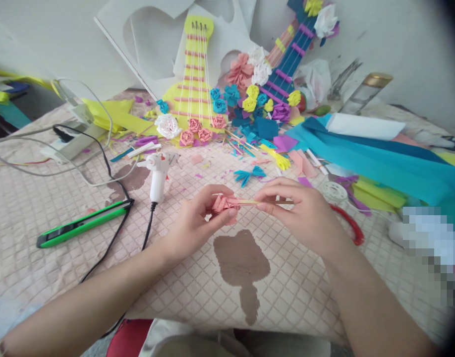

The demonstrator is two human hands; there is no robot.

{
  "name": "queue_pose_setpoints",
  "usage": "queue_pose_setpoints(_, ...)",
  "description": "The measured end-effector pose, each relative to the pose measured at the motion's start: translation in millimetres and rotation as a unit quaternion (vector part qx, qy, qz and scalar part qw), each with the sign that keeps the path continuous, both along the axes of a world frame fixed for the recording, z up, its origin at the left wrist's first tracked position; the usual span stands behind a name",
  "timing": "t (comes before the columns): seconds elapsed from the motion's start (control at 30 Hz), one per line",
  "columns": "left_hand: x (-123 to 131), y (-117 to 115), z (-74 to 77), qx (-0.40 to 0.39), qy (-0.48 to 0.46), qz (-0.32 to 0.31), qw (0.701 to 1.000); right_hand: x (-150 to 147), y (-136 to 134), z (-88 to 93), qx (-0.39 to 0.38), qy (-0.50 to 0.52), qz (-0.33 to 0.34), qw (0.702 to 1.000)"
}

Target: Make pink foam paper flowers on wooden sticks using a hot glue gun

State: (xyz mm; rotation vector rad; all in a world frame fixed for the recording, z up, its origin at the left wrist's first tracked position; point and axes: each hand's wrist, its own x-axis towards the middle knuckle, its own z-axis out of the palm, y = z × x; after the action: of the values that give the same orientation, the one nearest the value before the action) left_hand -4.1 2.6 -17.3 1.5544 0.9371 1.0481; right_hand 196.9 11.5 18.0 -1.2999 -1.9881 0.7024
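Between the fingers of my left hand (198, 213) is a pink paper flower (224, 204), its petals crumpled. A thin wooden stick (248, 202) runs from the flower's base to the right. My right hand (294, 206) pinches that stick between thumb and fingers. Both hands are held over the table's middle. Beyond them lies a blue paper bow-like piece (250, 174). To the left, a white glue gun (158, 176) stands on the cloth, and a green utility knife (84, 225) lies nearer me. Red-handled scissors (352, 225) lie partly hidden by my right forearm.
A yellow paper guitar (192, 84) and a blue one (290, 64), both with paper flowers, lean at the back. A power strip (69, 144) with cables is on the left. Blue paper (379, 153) spreads on the right, near a tape roll (334, 192). Paper scraps are scattered about.
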Motion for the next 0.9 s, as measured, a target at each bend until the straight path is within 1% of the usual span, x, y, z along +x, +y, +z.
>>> queue_pose_setpoints(0.17, -0.3, -0.3, -0.9, -0.023, -0.021, -0.011, 0.999, -0.2, 0.1, 1.1, 0.0, -0.005, 0.0, 1.0)
queue_pose_setpoints(0.33, -0.8, -0.4, -0.2, -0.02, -0.012, -0.005, 1.0, -0.2, 1.6, -1.0, -0.02, -0.005, 0.0, 1.0)
queue_pose_setpoints(0.47, -0.2, -0.3, 0.6, -0.029, -0.024, -0.008, 0.999, 0.0, 1.5, -1.5, -0.018, -0.003, 0.009, 1.0)
queue_pose_setpoints(0.63, 1.0, -0.1, 1.7, -0.054, -0.05, -0.004, 0.997, -0.6, 0.8, -1.1, 0.005, -0.004, 0.021, 1.0)
queue_pose_setpoints(0.77, 0.9, 0.1, 1.2, -0.08, -0.069, -0.007, 0.994, -0.6, -0.3, -0.4, 0.038, -0.02, 0.029, 0.999)
queue_pose_setpoints(0.9, 1.3, 0.5, 1.4, -0.089, -0.079, -0.008, 0.993, -0.4, -1.2, 0.4, 0.072, -0.036, 0.036, 0.996)
